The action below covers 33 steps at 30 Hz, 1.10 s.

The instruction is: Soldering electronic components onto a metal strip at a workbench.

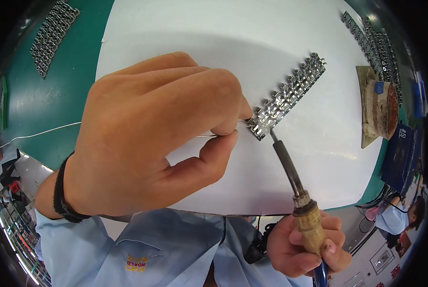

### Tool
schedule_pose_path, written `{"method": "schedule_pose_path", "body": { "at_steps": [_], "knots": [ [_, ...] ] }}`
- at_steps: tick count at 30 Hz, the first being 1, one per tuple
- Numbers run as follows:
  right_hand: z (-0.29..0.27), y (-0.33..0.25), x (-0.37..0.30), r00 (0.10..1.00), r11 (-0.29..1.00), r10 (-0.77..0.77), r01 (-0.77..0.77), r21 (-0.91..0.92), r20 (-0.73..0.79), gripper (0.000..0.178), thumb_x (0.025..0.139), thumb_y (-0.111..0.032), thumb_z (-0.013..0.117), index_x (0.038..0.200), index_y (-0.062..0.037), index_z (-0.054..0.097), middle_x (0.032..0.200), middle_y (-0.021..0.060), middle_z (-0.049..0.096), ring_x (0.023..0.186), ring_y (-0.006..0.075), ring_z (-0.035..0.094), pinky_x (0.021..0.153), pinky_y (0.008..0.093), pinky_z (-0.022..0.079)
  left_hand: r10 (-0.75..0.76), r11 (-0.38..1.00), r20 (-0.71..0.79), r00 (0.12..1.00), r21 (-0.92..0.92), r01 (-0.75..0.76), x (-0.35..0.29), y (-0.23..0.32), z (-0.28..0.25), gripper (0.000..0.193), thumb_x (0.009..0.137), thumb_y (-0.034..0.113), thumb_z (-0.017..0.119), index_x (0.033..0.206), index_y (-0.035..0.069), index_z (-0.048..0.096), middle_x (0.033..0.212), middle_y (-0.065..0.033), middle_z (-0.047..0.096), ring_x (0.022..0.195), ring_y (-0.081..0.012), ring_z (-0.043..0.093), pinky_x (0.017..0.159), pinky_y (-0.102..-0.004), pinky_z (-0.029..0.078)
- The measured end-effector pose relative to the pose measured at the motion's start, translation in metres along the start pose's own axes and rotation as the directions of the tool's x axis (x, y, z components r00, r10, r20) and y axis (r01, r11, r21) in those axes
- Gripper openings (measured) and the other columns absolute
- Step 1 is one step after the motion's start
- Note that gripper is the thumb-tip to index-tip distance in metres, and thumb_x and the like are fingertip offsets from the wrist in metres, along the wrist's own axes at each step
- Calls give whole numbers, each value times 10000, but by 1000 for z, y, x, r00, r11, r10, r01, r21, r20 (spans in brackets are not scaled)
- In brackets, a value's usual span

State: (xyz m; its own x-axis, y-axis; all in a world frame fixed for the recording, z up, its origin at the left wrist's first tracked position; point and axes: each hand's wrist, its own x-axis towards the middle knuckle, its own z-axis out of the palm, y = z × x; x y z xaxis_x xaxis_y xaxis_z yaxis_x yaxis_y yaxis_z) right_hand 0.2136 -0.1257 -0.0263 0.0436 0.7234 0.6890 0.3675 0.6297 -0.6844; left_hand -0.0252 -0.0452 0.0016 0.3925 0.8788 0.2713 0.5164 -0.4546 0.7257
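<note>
A strip of small circuit boards with metal parts lies slantwise on the white sheet. My left hand is closed in a pinch at the strip's near end, with thin white solder wire running through it from the left. The wire's end shows just past the fingertips, by the board. In my right hand is a soldering iron, gripped by its yellowish handle. Its tip meets or nearly meets the strip's near end; I cannot tell which.
Another batch of board strips lies on the green mat at far left. More strips lie at far right, behind a round brownish container on a flat plate. A dark blue box stands beside it. Other people are in the background.
</note>
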Motion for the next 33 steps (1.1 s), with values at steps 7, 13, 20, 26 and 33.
{"method": "schedule_pose_path", "body": {
  "at_steps": [7,13,20,26,33],
  "knots": [
    [3,-1,14,991,993,108,-105,45,-74,261,1015,-226,590,1130,-6,508,694,61,513,586,116,411,543,218,365,-9,1000,25,1000,10,8,5,2,-2,266,652,-119,705,711,70,528,898,-157,760,662,-184,613,581,-280,486],
    [-7,4,23,963,956,270,-271,112,25,262,1022,-233,591,1084,5,503,717,37,457,584,77,407,614,228,354,-15,998,50,999,62,12,12,8,3,256,651,-118,707,708,64,536,887,-142,751,669,-190,617,592,-293,492],
    [-2,2,27,955,955,296,-295,34,-12,270,1022,-249,593,1085,0,508,690,26,451,575,68,409,645,254,345,-48,998,41,998,41,46,14,9,4,261,637,-124,707,704,60,535,919,-165,743,671,-192,621,576,-285,483],
    [-2,4,28,955,955,297,-297,8,7,264,1020,-244,592,1084,0,514,665,18,453,569,70,418,650,258,343,-69,997,42,997,38,67,14,11,5,265,636,-129,703,702,59,529,916,-169,740,680,-189,627,570,-282,485],
    [-3,3,30,950,950,310,-310,22,32,259,1015,-235,596,1090,2,521,665,24,459,557,77,423,644,261,350,-74,996,40,996,51,72,14,11,6,265,636,-133,706,700,60,535,912,-154,738,681,-190,623,566,-288,480]
  ]
}}
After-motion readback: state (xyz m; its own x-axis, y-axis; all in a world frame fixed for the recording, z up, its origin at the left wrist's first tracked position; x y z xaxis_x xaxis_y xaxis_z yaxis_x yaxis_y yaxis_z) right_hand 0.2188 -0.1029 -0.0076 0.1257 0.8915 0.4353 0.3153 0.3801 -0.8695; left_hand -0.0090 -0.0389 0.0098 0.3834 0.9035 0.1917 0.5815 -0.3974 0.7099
